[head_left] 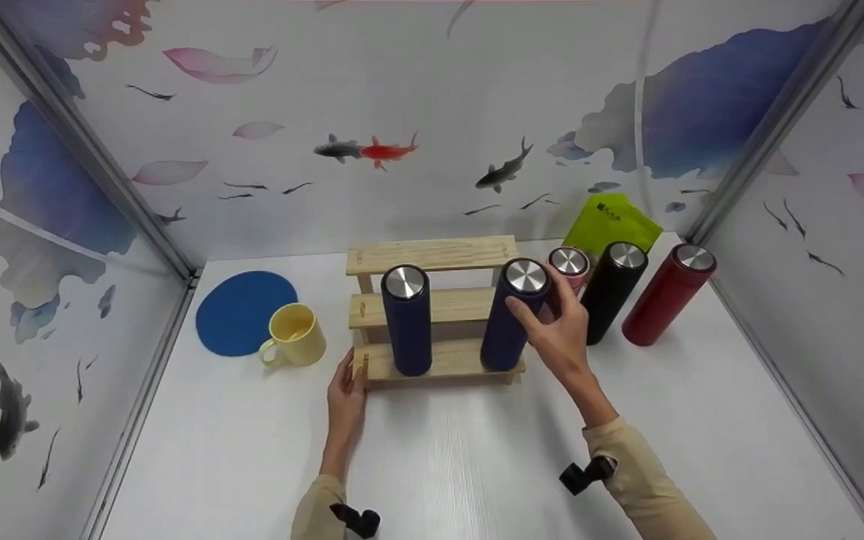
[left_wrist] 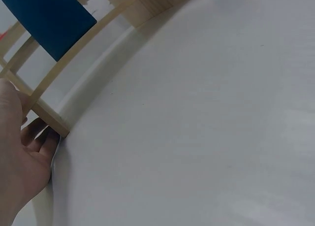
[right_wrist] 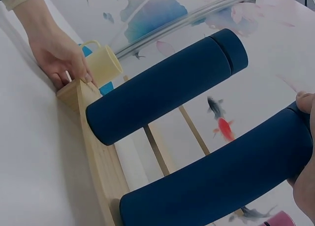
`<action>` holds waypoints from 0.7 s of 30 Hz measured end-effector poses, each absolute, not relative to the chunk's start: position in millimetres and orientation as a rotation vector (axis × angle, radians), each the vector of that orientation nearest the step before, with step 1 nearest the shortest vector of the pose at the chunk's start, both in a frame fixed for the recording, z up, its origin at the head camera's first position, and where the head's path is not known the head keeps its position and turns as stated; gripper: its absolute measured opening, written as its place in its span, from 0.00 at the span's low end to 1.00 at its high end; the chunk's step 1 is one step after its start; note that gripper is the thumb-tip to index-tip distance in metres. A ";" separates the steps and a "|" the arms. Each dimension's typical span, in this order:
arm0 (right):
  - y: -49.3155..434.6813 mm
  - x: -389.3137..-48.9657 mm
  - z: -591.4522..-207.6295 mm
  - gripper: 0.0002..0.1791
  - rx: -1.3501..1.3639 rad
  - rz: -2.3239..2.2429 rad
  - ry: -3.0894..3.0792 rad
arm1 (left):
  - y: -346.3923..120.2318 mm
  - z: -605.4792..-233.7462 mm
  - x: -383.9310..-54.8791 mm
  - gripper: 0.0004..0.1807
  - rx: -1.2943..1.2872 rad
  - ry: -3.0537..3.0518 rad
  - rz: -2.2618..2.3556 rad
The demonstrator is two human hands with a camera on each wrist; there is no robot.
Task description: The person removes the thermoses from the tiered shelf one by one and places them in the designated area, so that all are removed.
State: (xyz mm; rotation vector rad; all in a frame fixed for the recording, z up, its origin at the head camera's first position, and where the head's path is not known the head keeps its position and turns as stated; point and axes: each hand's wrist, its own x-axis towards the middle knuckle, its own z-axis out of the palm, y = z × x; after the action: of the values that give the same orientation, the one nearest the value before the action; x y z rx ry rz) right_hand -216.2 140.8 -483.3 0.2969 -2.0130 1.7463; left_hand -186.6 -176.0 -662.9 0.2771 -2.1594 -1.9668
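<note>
A three-tier wooden rack (head_left: 439, 363) stands mid-table. Upright on its lowest tier, left of centre, is one dark blue thermos (head_left: 411, 330). A second dark blue thermos (head_left: 505, 330) stands at that tier's right end, its base at the board in the right wrist view. My right hand (head_left: 561, 334) grips this one near its steel-topped lid, thumb in front and fingers behind. My left hand (head_left: 347, 394) holds the left end of the lowest tier, thumb on top; in the left wrist view its fingers (left_wrist: 47, 143) curl beneath the board by the side leg.
Left of the rack are a yellow mug (head_left: 298, 336) and a round blue mat (head_left: 241, 311). Beyond my right hand stand a pink thermos (head_left: 570, 264), a black thermos (head_left: 613, 292) and a red thermos (head_left: 666, 296). A green packet (head_left: 612, 225) leans near the back wall.
</note>
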 end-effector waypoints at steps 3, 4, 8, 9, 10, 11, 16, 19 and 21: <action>144.7 -213.1 -480.3 0.37 0.279 1.743 -2.016 | -176.9 -662.6 -186.4 0.28 0.282 -2.155 -1.970; 145.5 -211.0 -477.4 0.37 0.277 1.737 -2.019 | -177.0 -662.2 -186.3 0.27 0.282 -2.157 -1.965; 148.4 -198.9 -458.7 0.36 0.268 1.717 -2.016 | -177.0 -660.6 -187.0 0.27 0.276 -2.148 -1.960; 149.3 -195.9 -454.0 0.35 0.262 1.714 -2.014 | -176.8 -660.0 -187.1 0.27 0.282 -2.146 -1.963; 150.5 -193.3 -450.0 0.35 0.254 1.709 -2.016 | -176.5 -659.4 -187.1 0.27 0.282 -2.149 -1.958; 152.0 -190.9 -446.7 0.35 0.244 1.707 -2.017 | -176.3 -659.2 -187.3 0.27 0.286 -2.146 -1.960; 165.8 -192.9 -451.5 0.36 0.202 1.686 -2.032 | -175.8 -660.2 -187.0 0.27 0.279 -2.148 -1.942; 177.5 -199.9 -462.4 0.37 0.180 1.667 -2.032 | -175.8 -661.1 -186.5 0.27 0.273 -2.143 -1.945; 185.2 -202.8 -467.8 0.37 0.163 1.658 -2.030 | -175.9 -661.6 -186.3 0.27 0.270 -2.145 -1.952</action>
State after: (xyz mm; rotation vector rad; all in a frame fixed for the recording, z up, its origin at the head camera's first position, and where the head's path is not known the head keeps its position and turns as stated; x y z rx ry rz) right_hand -202.8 185.2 -467.8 0.1629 -2.0300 1.6575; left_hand -186.3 -175.9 -661.6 0.2697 -2.1448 -1.9518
